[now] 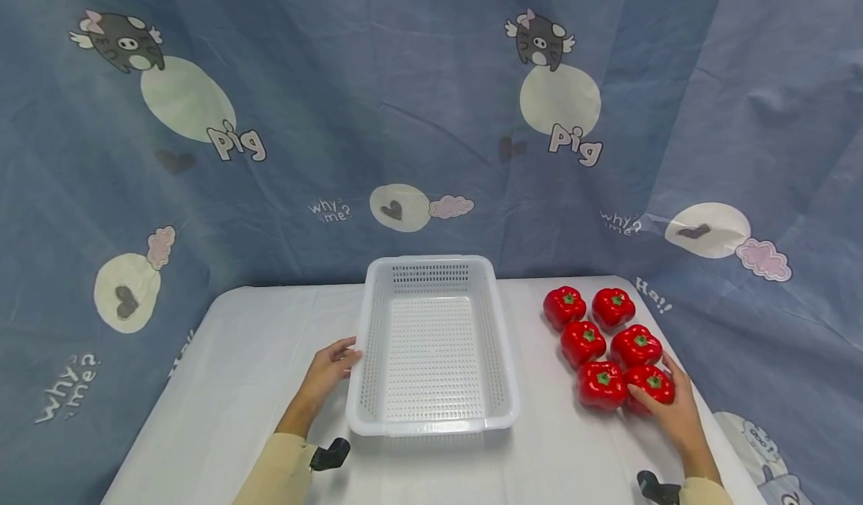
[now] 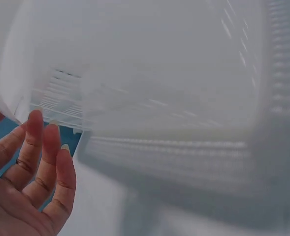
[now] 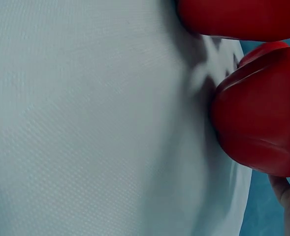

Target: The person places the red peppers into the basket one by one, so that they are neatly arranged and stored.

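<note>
A white plastic basket [image 1: 434,355] with slotted walls stands at the middle of the table. Beside its left rim is my left hand [image 1: 326,374], fingers loosely bent and fingertips right at the edge. In the left wrist view, those fingers [image 2: 48,152] lie alongside the basket's outer wall [image 2: 169,162]. At the right, my right hand [image 1: 677,411] holds a red bell pepper [image 1: 652,382], thumb on its left and fingers round its far right side. The right wrist view shows this pepper [image 3: 263,113] from low down, most of the hand out of frame.
Several more red bell peppers, such as the near-left one [image 1: 601,386] and the far-right one [image 1: 613,308], stand close together around the held one. A white cloth covers the table [image 1: 270,340]. Behind it hangs a blue printed curtain [image 1: 431,115].
</note>
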A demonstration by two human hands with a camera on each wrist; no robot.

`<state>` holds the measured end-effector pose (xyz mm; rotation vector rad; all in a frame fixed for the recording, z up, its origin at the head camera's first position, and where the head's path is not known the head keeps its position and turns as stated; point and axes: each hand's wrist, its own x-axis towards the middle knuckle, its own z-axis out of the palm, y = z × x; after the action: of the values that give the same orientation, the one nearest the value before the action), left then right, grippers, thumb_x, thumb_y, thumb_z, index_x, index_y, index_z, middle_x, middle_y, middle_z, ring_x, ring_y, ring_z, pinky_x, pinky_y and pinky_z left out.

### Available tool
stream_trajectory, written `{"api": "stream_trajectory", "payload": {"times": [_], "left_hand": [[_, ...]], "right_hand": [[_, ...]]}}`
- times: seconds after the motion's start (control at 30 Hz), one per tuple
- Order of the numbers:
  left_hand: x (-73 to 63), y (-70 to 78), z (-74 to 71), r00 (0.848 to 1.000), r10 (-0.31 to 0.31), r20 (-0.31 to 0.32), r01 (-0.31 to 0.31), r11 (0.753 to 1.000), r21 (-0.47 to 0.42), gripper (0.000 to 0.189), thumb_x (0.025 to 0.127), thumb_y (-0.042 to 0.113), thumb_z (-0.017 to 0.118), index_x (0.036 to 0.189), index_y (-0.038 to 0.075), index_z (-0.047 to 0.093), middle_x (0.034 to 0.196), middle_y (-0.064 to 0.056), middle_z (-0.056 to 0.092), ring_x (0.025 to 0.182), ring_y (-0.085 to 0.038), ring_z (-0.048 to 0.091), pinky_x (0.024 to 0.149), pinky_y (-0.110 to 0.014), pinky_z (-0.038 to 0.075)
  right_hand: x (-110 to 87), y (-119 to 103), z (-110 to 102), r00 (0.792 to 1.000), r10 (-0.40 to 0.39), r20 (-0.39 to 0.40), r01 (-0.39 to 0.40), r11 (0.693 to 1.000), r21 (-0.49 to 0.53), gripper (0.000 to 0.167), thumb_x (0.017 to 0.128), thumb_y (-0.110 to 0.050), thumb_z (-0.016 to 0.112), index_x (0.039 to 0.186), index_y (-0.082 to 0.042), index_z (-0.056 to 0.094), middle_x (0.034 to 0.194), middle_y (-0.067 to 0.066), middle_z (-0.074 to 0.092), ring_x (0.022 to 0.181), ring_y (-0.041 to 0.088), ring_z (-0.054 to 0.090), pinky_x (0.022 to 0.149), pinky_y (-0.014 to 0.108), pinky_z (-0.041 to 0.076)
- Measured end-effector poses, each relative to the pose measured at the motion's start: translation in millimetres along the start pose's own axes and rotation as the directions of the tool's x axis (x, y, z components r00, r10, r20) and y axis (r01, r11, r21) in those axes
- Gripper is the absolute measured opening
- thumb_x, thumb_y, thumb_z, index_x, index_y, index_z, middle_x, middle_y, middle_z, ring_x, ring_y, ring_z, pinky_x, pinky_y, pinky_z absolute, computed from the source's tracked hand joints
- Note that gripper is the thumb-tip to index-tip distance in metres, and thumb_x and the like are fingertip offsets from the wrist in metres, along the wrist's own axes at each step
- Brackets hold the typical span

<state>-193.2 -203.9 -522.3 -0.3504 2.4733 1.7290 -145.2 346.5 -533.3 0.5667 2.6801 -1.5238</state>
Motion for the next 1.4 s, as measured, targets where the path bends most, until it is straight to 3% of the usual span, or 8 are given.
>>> {"api": "stream_trajectory", "payload": {"times": [0.13,0.27,0.7,1.0,1.4], "left_hand": [[-1.7,3.0,-1.5,1.0,0.019,0.011,-0.018,0.998,-0.056,0.049,0.094,0.022,0.059,0.136,-0.001,0.049,0.104,-0.014,0.067,0.09,-0.022,0.062,0.079,-0.033,0.052],[-1.7,6.9,-2.6,1.0,-0.013,0.021,0.015,0.995,-0.094,0.046,0.095,0.017,0.058,0.136,0.0,0.049,0.099,-0.008,0.068,0.08,-0.015,0.06,0.07,-0.028,0.049],[-0.3,12.8,-2.0,0.996,-0.058,0.066,0.067,0.987,-0.148,0.047,0.095,0.018,0.058,0.138,0.0,0.047,0.113,-0.015,0.067,0.088,-0.017,0.063,0.075,-0.029,0.053],[-0.1,13.2,-2.0,0.994,-0.071,0.08,0.083,0.984,-0.158,0.047,0.094,0.018,0.061,0.136,-0.001,0.049,0.115,-0.016,0.066,0.085,-0.016,0.064,0.073,-0.027,0.052],[-0.9,12.2,-9.6,0.987,-0.141,0.077,0.152,0.977,-0.153,0.043,0.093,0.019,0.063,0.128,-0.004,0.054,0.107,-0.012,0.067,0.079,-0.016,0.064,0.068,-0.025,0.052]], "right_hand": [[-1.1,3.7,0.7,1.0,-0.009,-0.008,0.009,1.0,0.003,0.103,0.086,-0.02,0.073,0.155,-0.012,-0.003,0.156,0.027,0.005,0.14,0.049,0.01,0.106,0.069,0.022],[-1.6,5.7,0.2,1.0,-0.006,-0.016,0.006,1.0,0.01,0.104,0.085,-0.018,0.073,0.155,-0.011,-0.003,0.156,0.028,0.004,0.141,0.05,0.009,0.106,0.069,0.022],[-3.3,13.4,-6.7,0.996,0.084,0.012,-0.084,0.996,-0.019,0.107,0.085,-0.035,0.073,0.153,-0.004,-0.004,0.153,0.033,-0.002,0.139,0.052,0.006,0.106,0.07,0.019],[-9.8,15.3,-10.6,0.989,0.146,0.033,-0.144,0.989,-0.041,0.115,0.08,-0.054,0.072,0.151,0.001,0.0,0.15,0.033,0.014,0.134,0.051,0.018,0.106,0.066,0.025],[-10.1,5.7,-11.4,0.989,0.145,0.012,-0.145,0.988,-0.052,0.112,0.08,-0.048,0.074,0.15,0.005,0.005,0.148,0.035,0.016,0.133,0.053,0.02,0.105,0.065,0.028]]}}
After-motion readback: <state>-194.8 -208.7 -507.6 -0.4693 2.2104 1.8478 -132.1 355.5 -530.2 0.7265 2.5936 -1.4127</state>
